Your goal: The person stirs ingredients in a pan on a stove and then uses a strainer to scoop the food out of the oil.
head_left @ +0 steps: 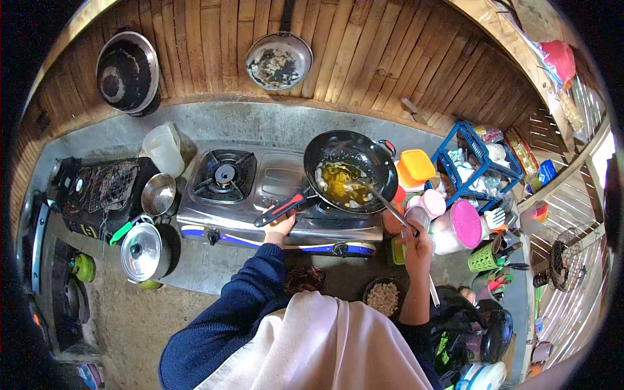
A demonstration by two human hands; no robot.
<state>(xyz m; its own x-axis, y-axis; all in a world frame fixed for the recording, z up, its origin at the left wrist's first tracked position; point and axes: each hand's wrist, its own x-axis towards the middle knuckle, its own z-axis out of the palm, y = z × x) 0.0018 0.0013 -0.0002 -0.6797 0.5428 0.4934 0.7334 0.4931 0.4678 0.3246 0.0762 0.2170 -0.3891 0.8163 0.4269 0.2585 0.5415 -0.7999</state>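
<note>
A black wok (316, 146) sits tilted on the right burner of a two-burner gas stove (273, 175). Yellow oil (338, 185) with pale pieces of food lies in it. My left hand (279, 229) is closed at the wok's black and red handle, its fingers partly hidden beneath it. My right hand (419, 246) grips a long-handled metal cooking utensil (389, 204), whose far end dips into the oil; its head cannot be made out. Close by my right hand is a round greyish lid or cup (417, 216), partly covered by the fingers.
An orange container (417, 165), a pink-lidded jar (466, 224) and a blue rack (471, 140) stand to the right. A lidded pot (144, 252) and a small metal pan (158, 194) are at left. A bowl of shredded food (383, 297) is near my body.
</note>
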